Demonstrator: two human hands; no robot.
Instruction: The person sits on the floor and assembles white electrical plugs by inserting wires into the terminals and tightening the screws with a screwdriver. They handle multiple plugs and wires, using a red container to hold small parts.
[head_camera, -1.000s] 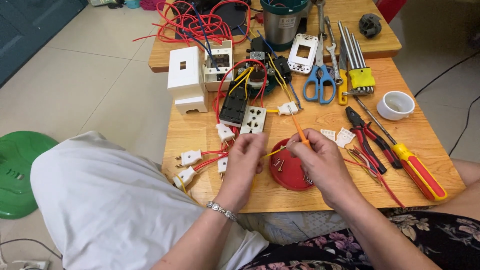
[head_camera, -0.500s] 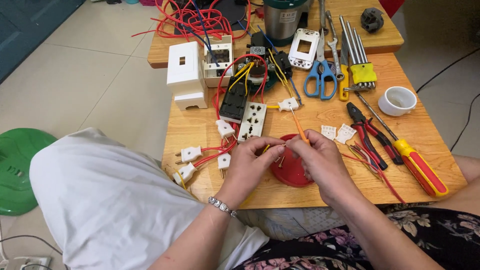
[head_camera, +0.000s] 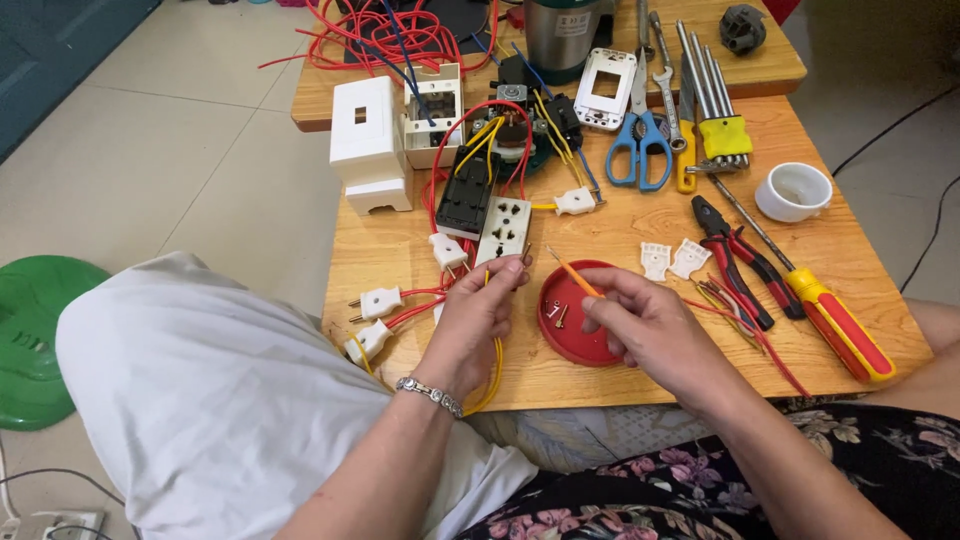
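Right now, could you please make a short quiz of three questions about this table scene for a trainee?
1. True or false: the left hand pinches the end of a yellow wire.
2. What lies inside the red lid? A) small screws B) scissors C) a white cup
3. Fill in: the right hand holds a thin ______ stick-like tool over the red lid.

Key
1. True; the yellow wire loops down past the wrist.
2. A; the small screws lie in it, while the blue scissors and the white cup lie farther up the wooden table.
3. orange
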